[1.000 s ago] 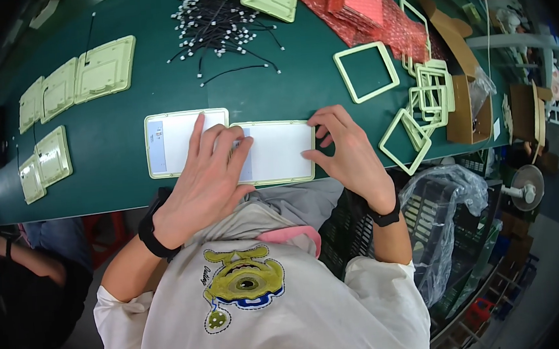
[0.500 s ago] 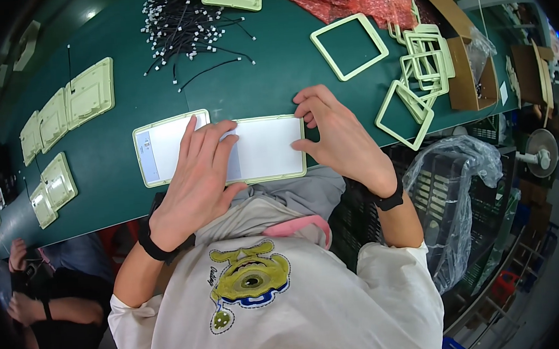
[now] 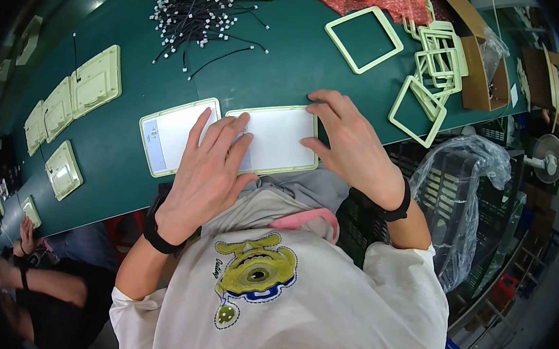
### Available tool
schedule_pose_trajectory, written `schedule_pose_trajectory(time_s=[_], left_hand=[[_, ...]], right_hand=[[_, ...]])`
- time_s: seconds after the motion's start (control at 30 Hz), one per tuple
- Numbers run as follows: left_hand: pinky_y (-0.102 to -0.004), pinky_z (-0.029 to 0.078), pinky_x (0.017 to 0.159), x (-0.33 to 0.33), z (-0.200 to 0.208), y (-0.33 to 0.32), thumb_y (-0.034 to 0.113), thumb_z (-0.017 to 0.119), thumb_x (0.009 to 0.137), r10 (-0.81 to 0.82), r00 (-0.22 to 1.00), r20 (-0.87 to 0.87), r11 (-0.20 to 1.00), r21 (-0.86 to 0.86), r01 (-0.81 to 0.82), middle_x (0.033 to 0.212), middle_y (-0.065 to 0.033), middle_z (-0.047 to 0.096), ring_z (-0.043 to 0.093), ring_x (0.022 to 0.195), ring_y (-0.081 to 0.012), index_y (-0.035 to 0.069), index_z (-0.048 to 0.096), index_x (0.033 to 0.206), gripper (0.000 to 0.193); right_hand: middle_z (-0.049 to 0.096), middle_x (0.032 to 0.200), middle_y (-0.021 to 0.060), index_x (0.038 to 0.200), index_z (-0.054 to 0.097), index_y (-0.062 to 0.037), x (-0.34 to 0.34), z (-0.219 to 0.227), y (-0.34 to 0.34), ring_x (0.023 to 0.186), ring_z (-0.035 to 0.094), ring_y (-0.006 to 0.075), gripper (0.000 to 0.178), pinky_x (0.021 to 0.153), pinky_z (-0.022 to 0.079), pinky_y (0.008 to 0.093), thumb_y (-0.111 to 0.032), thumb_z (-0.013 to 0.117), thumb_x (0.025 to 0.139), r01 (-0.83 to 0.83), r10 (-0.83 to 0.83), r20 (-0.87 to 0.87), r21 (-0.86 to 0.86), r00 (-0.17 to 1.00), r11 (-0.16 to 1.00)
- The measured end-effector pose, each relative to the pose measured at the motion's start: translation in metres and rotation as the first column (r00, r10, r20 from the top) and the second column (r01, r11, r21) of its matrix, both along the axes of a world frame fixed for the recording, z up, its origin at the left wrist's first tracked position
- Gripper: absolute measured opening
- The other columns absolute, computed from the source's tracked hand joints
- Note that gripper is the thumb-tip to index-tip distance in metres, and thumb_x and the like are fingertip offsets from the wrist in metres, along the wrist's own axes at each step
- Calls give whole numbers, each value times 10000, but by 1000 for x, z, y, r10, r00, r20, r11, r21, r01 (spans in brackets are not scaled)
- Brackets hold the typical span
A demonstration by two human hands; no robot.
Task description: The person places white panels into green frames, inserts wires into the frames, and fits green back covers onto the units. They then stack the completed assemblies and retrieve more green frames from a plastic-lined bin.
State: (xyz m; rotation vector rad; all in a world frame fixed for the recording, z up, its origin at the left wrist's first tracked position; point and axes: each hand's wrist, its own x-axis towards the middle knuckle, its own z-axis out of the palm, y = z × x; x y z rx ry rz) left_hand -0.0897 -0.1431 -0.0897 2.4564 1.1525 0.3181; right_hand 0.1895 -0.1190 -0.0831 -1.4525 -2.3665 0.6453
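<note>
White-faced panel (image 3: 280,138) in pale green rim lies flat on the green counter (image 3: 272,76), front edge, right by wearer's body. Second panel (image 3: 178,140) just left of it, slightly tilted, blue strip at its left end. Left hand (image 3: 204,174): fingers spread, palm down, tips on both panels around the seam, not closed on anything. Right hand (image 3: 356,145): fingers half curled, thumb and index well apart at the right edge of the first panel, no closed grip. Beyond: loose pale green frame (image 3: 354,18), then heap of frames (image 3: 401,98) beside open cardboard box (image 3: 475,74); box has clear plastic bag (image 3: 494,46) at its mouth, other contents too dim to tell. Dark crate (image 3: 438,188) below counter edge, partly under clear plastic sheet (image 3: 488,151), contents unclear. Far side: black cable pile (image 3: 198,13), red bubble wrap (image 3: 404,0). Left: pale green housings (image 3: 95,81); co-worker's forearm (image 3: 55,284).
</note>
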Motion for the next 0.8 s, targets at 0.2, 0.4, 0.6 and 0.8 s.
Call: schedule_pose_trajectory(time_s=[0.2, 0.4, 0.6, 0.8], left_hand=[[-582, 297, 1304, 0, -2, 1, 205, 909, 784, -16, 1000, -2, 1000, 12, 16, 1526, -177, 556, 541, 1382, -367, -16, 645, 1316, 634], [-573, 291, 1301, 0, -1, 1, 208, 879, 818, -20, 1000, 12, 1000, -11, 20, 1516, -204, 546, 530, 1383, -362, -18, 663, 1338, 607], [-580, 297, 1302, 4, 2, -3, 197, 842, 867, -64, 993, -99, 995, 66, 71, 1565, -192, 512, 514, 1413, -370, 81, 649, 1449, 624], [-586, 295, 1307, 1, -2, -7, 183, 818, 900, -48, 996, -71, 996, 73, 53, 1591, -185, 490, 486, 1451, -389, 134, 629, 1504, 634]], right_hand=[[613, 1355, 180, 1200, 653, 49, 1, 2, 0, 1199, 639, 395, 459, 1007, 560, 445, -72, 877, 819, -17, 17, 20, -4, 1000, 1000], [616, 1360, 178, 1208, 659, 47, 4, 1, 17, 1206, 630, 387, 479, 1018, 559, 438, -108, 890, 819, -16, 16, -2, -155, 1000, 988], [606, 1412, 158, 1219, 662, 15, -5, -2, -7, 1234, 610, 371, 532, 1016, 560, 437, -201, 919, 806, -41, 32, 145, 64, 989, 997], [583, 1453, 158, 1253, 652, 0, 2, 2, -13, 1263, 592, 371, 577, 1024, 555, 449, -229, 925, 799, -38, 21, 188, 87, 982, 995]])
